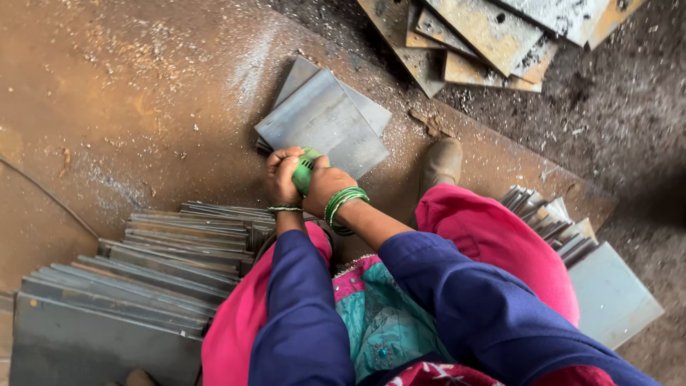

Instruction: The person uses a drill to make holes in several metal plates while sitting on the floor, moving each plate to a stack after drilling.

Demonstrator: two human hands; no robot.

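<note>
both hands grip one green tool point(306, 170) in the middle of the view. the left hand point(282, 179) wraps it from the left, the right hand point(325, 187) from the right, and the fingers of both are curled tight around it, so only a small green part shows between them. the tool's long axis seems to run away from the body, toward the far side; its working end is hidden. just beyond the fingers, touching or almost touching, lies a small stack of grey plates point(325, 121), flat and turned a little. the hands are about equally near to it. the surface is a rusty floor point(128, 100) with pale dust. more plates point(157, 271) lean in a row at near left, others point(564, 236) at right.
</note>
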